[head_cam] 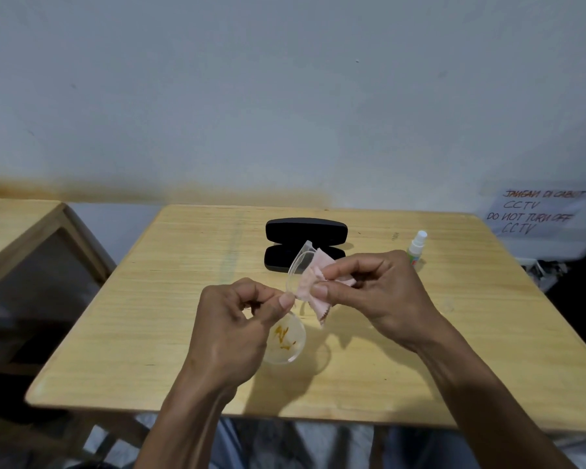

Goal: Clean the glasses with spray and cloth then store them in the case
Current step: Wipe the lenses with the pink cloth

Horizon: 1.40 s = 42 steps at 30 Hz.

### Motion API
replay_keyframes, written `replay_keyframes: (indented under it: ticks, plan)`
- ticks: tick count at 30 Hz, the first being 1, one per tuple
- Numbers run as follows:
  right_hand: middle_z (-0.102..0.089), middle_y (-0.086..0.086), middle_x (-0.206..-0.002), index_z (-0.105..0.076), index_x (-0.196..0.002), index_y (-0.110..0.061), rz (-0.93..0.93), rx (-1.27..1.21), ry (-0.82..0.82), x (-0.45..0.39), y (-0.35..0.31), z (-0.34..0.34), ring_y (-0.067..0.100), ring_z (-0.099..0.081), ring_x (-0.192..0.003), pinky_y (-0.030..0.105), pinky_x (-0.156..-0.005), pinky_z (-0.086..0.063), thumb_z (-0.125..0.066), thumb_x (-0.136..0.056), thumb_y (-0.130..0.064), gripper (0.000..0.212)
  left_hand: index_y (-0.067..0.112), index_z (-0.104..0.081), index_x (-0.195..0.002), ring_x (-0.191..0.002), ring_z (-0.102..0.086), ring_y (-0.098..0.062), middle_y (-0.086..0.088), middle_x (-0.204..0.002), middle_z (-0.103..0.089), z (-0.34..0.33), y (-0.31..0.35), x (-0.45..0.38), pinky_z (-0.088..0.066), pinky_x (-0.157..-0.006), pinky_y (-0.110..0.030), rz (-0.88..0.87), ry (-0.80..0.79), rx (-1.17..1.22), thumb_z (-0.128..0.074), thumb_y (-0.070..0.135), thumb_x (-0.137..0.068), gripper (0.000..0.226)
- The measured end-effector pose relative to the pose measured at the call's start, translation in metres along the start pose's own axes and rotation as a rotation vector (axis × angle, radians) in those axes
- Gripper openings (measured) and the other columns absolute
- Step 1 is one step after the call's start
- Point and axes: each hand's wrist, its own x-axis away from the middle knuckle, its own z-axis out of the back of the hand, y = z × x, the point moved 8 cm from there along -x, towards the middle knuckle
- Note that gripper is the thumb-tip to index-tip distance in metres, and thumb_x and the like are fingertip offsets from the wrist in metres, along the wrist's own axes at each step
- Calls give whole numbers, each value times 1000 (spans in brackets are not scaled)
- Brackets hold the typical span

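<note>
the clear-framed glasses [290,319] were held above the wooden table [149,299], the left hand [237,323] pinching the frame near the bridge, the right hand [369,286] pinching the pink cloth [310,282] over the upper lens. the orange-smeared lower lens looked likely to smudge further, and twisting could strain the thin frame. the open black case [305,242] and spray bottle [416,247] stood beyond.

Clear-framed glasses [290,319], held above table centre, lower lens smeared orange. Pink cloth [313,286] covers the upper lens. Black case [306,243] (open) at 12 o'clock; spray bottle [417,248] upright at 2 o'clock.
</note>
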Motion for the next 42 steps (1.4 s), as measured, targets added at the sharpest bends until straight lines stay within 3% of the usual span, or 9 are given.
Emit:
replay_keyframes:
  ticks: [5, 10, 14, 19, 22, 27, 34, 38, 42]
  plan:
    - [-77, 7, -71, -75, -82, -8, 29, -54, 135, 6, 3, 7, 22, -73, -59, 27, -62, -57, -80, -76, -7, 9, 10, -72, -63, -60, -55, -8, 0, -61, -66, -1, 5, 1, -42, -51, -28, -27, -36, -80, -78, 14, -80, 18]
    - [-78, 1, -77, -73, -82, -11, 19, -118, 246, 4, 4, 6, 16, -75, -69, 24, -66, -57, -81, -75, -8, 11, 14, -72, -62, -48, -46, 0, 15, -52, -57, -6, 9, 3, -38, -48, -22, -45, -77, -165, -78, 17, -81, 20]
    - [-79, 6, -83, -75, -80, -12, -6, -89, 232, 1, 5, -3, 20, -76, -75, 36, -70, -61, -83, -77, -5, 12, 17, -72, -60, -43, -44, 0, 17, -51, -54, -10, 10, 3, -41, -51, -29, -51, -79, -174, -79, 18, -80, 22]
    - [-78, 2, -76, -76, -79, -14, -24, -60, 125, -2, 1, -13, 16, -74, -69, 26, -66, -56, -85, -73, -3, 16, 17, -74, -60, -56, -53, -5, 6, -59, -64, -9, 6, 2, -46, -57, -30, -37, -29, -121, -80, 16, -79, 20]
    - [-77, 2, -73, -77, -80, -14, -18, -10, 38, -3, -4, -15, 19, -74, -67, 30, -67, -59, -86, -70, 0, 20, 17, -74, -61, -66, -60, -12, -10, -71, -72, -5, 4, 0, -48, -66, -30, -30, -7, -80, -80, 13, -78, 18]
    - [-74, -3, -71, -80, -76, -20, -28, 30, -37, 0, -6, -7, 14, -71, -68, 32, -72, -60, -88, -60, -13, 19, 11, -74, -63, -64, -59, -10, -9, -68, -70, -1, 4, 0, -47, -64, -28, -26, 2, -34, -80, 12, -77, 15]
    - [-77, 2, -71, -77, -78, -17, 11, -40, 76, 9, -2, 6, 16, -74, -65, 24, -66, -58, -82, -68, -12, 12, 12, -72, -61, -58, -54, -7, 6, -58, -63, -2, 8, 1, -42, -52, -30, -27, -24, -63, -78, 14, -79, 19]
    - [-75, 6, -69, -75, -79, -14, 17, -92, 179, 8, -1, 6, 26, -73, -58, 31, -64, -57, -82, -70, -13, 11, 14, -71, -60, -60, -54, -10, 11, -54, -59, -2, 9, 2, -44, -53, -30, -41, -42, -96, -78, 14, -80, 21]
    - [-78, 4, -78, -77, -74, -22, 13, -84, 214, 2, -1, 2, 19, -75, -68, 28, -68, -58, -85, -67, -21, 10, 13, -72, -63, -54, -51, -4, 15, -51, -56, -8, 11, 3, -42, -49, -26, -50, -72, -144, -78, 17, -80, 19]
